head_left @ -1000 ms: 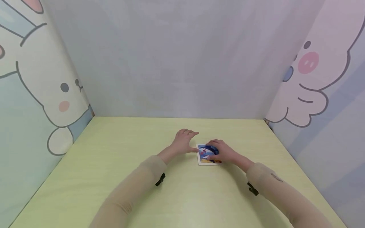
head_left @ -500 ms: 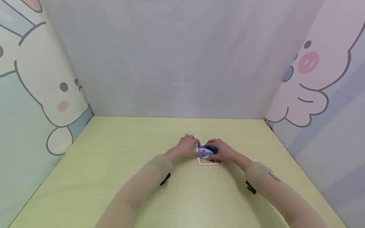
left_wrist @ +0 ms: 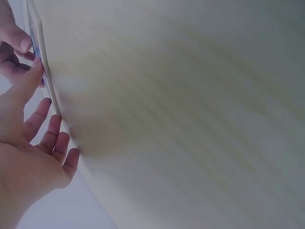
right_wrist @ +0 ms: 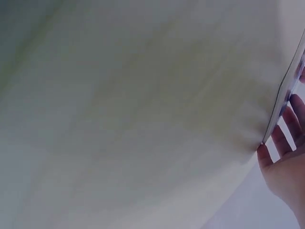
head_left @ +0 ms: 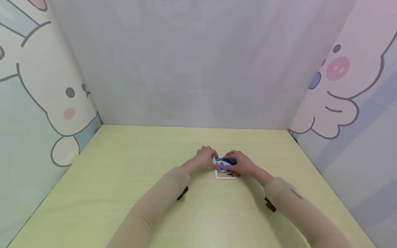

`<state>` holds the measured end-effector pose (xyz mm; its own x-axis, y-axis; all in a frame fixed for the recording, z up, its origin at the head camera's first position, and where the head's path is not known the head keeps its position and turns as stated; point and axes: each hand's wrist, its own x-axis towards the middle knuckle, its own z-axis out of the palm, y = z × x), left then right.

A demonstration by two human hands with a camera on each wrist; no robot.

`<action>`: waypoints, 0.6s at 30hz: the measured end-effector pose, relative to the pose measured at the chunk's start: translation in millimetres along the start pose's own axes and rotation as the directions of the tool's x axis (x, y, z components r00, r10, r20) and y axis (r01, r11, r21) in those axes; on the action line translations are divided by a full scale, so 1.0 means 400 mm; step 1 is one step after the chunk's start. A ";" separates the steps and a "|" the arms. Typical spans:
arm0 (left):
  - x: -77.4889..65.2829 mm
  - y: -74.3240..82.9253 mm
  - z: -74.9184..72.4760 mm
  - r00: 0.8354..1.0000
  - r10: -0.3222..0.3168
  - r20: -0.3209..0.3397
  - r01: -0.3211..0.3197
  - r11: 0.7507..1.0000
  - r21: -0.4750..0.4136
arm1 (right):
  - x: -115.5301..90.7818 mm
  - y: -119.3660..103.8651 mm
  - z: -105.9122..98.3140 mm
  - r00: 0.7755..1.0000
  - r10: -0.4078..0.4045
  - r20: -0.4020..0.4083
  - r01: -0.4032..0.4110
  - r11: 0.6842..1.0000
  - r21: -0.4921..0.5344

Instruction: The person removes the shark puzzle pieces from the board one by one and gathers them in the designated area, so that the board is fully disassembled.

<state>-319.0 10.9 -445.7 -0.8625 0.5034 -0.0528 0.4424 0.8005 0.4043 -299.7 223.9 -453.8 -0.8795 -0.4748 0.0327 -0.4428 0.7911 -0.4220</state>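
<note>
1 L hand (head_left: 205, 158), 1 R hand (head_left: 243, 163), fingers (left_wrist: 38, 119) of both gripping 1 pic board (head_left: 227, 174)

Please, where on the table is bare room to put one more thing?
Bare table lies between left wall and left sleeve, beyond the left hand and right hand up to the back wall, and between left sleeve and right sleeve, nearer than the picture card. It is crowded around the picture card: both hands hold it.

A plain grey back wall (head_left: 192, 62) and cartoon-printed side walls (head_left: 34, 182) flank a pale yellow-green table (head_left: 102, 165).
</note>
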 end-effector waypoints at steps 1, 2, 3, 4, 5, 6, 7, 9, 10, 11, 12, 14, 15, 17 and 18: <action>0.001 0.001 0.000 1.000 -0.006 0.004 0.006 1.000 -0.008 | 0.001 -0.002 0.002 1.000 0.015 -0.013 -0.015 1.000 0.004; 0.002 0.002 0.001 1.000 -0.012 0.007 0.012 1.000 -0.013 | 0.003 -0.005 0.005 0.999 0.031 -0.024 -0.031 0.999 0.011; 0.002 0.002 0.001 1.000 -0.016 0.008 0.016 1.000 -0.017 | 0.004 -0.006 0.007 0.998 0.047 -0.035 -0.046 0.999 0.015; 0.003 0.003 0.000 1.000 -0.018 0.007 0.019 1.000 -0.022 | 0.006 -0.009 0.010 0.997 0.062 -0.044 -0.061 0.998 0.021; 0.003 0.003 -0.001 1.000 -0.021 0.006 0.021 0.999 -0.025 | 0.007 -0.010 0.011 0.997 0.061 -0.054 -0.060 0.998 0.024; 0.003 0.003 -0.002 1.000 -0.024 0.005 0.024 0.999 -0.027 | 0.008 -0.012 0.013 0.996 0.062 -0.063 -0.060 0.998 0.027; 0.004 0.003 -0.002 1.000 -0.027 0.006 0.027 0.999 -0.029 | 0.009 -0.013 0.014 0.996 0.061 -0.068 -0.059 0.998 0.031; 0.004 0.004 -0.003 0.999 -0.032 0.007 0.032 0.999 -0.038 | 0.010 -0.014 0.017 0.995 0.061 -0.074 -0.059 0.998 0.031; 0.004 0.004 -0.003 0.999 -0.034 0.009 0.034 0.998 -0.044 | 0.010 -0.014 0.018 0.995 0.062 -0.076 -0.060 0.998 0.033; 0.005 0.004 -0.003 0.999 -0.036 0.012 0.037 0.998 -0.051 | 0.010 -0.014 0.019 0.995 0.064 -0.075 -0.061 0.997 0.036; 0.006 0.005 -0.002 0.999 -0.038 0.013 0.039 0.997 -0.060 | 0.009 -0.014 0.020 0.995 0.070 -0.074 -0.067 0.997 0.040; 0.008 0.006 -0.001 0.999 -0.039 0.011 0.040 0.996 -0.081 | 0.008 -0.013 0.021 0.994 0.078 -0.072 -0.075 0.996 0.042; 0.010 0.006 0.000 0.999 -0.039 0.009 0.040 0.995 -0.093 | 0.007 -0.012 0.021 0.994 0.082 -0.072 -0.079 0.996 0.044; 0.012 0.007 0.000 0.999 -0.041 0.002 0.041 0.991 -0.124 | 0.006 -0.013 0.021 0.994 0.081 -0.073 -0.077 0.996 0.046; 0.013 0.008 0.001 0.999 -0.042 -0.001 0.042 0.989 -0.139 | 0.005 -0.013 0.021 0.994 0.080 -0.073 -0.077 0.996 0.044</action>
<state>-322.1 16.1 -445.0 -0.8808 0.4685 -0.0686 0.3676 0.7679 0.5245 -297.8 215.6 -458.9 -0.9224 -0.3808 0.0651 -0.3660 0.8076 -0.4624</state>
